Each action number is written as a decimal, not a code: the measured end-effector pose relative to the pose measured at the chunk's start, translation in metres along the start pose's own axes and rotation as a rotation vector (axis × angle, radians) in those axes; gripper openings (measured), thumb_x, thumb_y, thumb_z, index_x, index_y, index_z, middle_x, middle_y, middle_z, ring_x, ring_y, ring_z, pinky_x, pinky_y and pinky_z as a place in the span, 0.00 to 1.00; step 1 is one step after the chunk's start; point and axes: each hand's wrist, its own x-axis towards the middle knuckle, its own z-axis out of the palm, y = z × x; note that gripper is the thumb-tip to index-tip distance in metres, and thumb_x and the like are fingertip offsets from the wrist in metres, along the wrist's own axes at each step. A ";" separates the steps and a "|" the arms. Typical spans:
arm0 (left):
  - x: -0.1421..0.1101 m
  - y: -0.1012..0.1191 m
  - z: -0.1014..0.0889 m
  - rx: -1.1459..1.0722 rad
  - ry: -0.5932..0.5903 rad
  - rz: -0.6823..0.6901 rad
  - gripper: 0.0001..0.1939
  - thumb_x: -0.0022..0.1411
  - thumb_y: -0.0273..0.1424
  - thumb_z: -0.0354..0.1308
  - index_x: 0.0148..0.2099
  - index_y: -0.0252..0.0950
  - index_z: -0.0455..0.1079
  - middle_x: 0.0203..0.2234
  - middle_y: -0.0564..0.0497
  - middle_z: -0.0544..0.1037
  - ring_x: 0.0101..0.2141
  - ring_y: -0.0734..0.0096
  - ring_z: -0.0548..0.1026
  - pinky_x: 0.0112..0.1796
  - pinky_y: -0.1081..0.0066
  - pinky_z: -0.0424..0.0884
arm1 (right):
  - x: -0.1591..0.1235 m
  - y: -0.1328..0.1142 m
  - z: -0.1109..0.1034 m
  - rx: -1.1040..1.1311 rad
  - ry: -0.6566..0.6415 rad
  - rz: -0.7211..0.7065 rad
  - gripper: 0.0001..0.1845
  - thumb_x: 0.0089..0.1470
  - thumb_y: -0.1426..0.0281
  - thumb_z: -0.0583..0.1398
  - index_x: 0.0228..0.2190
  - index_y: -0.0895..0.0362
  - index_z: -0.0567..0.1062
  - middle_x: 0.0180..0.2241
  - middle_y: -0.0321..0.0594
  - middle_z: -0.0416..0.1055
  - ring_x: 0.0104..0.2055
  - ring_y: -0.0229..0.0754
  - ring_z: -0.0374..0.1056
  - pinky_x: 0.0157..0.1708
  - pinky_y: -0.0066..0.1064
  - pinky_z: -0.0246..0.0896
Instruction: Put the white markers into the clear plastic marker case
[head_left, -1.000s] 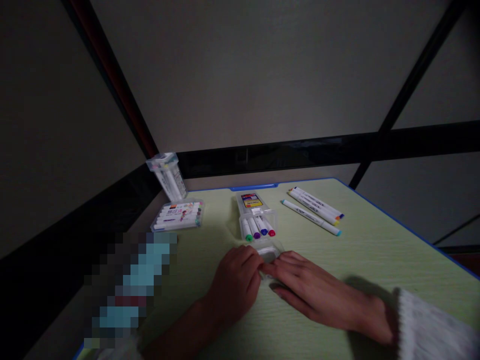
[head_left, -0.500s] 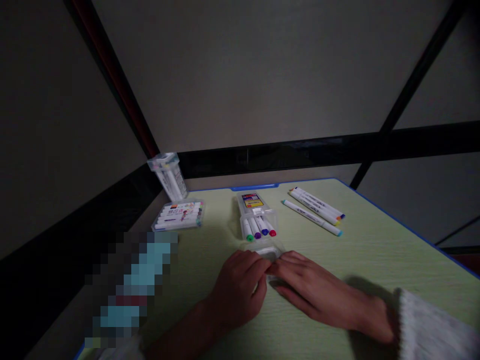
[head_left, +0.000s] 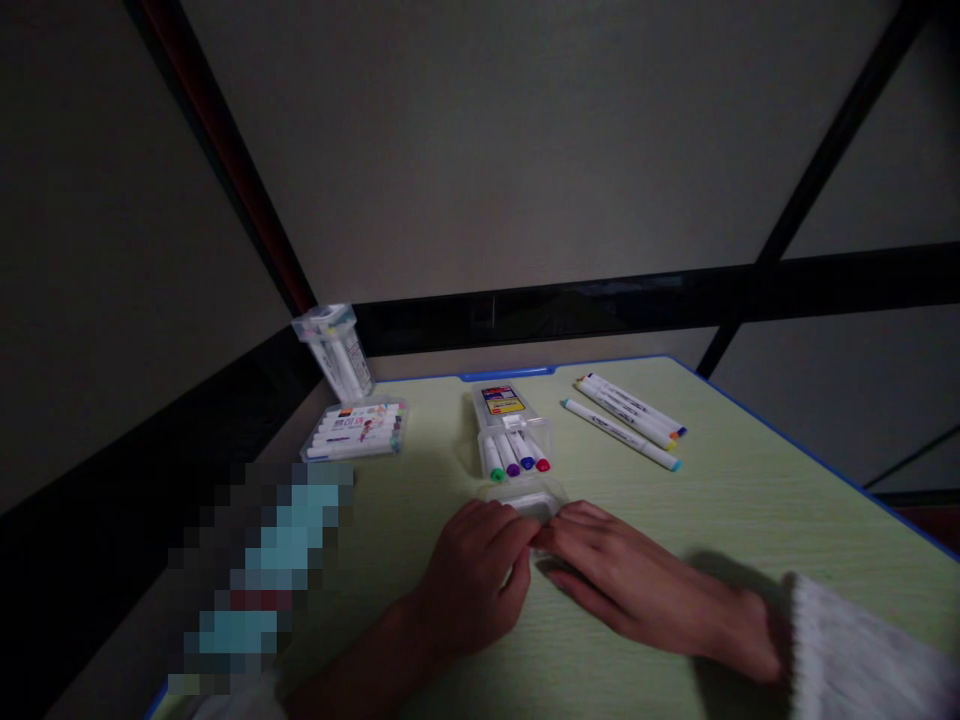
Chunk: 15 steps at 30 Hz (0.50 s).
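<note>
A clear plastic marker case (head_left: 512, 410) lies on the table with its label up. Several white markers (head_left: 517, 455) show in its near end, capped in green, purple, blue and red. In front of it is a clear plastic lid (head_left: 517, 492), partly covered by my hands. My left hand (head_left: 480, 572) has its fingers curled on the lid's near left side; the fingertips are hidden. From the right, my right hand (head_left: 637, 572) reaches the lid's near edge, fingers stretched out and thumb apart below. The fingertips of both hands meet there.
Loose white markers (head_left: 630, 410) lie to the right of the case. A flat marker box (head_left: 356, 430) lies at left, with an upright clear marker container (head_left: 337, 355) behind it. A pixelated patch covers the left table edge. Walls stand behind the blue-edged table (head_left: 750, 490).
Both hands stay at the lid in almost the same pose. The whole view has shifted very slightly; nothing on the table has visibly moved.
</note>
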 end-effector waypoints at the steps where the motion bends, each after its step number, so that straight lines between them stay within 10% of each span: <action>1: 0.000 0.000 0.000 -0.002 -0.002 0.000 0.08 0.55 0.19 0.47 0.34 0.32 0.66 0.24 0.48 0.72 0.26 0.69 0.69 0.29 0.69 0.67 | 0.000 0.000 0.000 0.001 0.002 0.001 0.09 0.55 0.76 0.50 0.40 0.59 0.65 0.37 0.44 0.68 0.40 0.43 0.62 0.44 0.39 0.58; 15: -0.001 -0.001 0.000 -0.004 -0.075 -0.030 0.09 0.55 0.20 0.45 0.34 0.33 0.65 0.25 0.48 0.72 0.27 0.69 0.69 0.29 0.69 0.67 | 0.000 -0.001 0.000 -0.026 0.020 0.000 0.08 0.56 0.76 0.50 0.37 0.59 0.67 0.34 0.44 0.69 0.38 0.43 0.64 0.42 0.39 0.59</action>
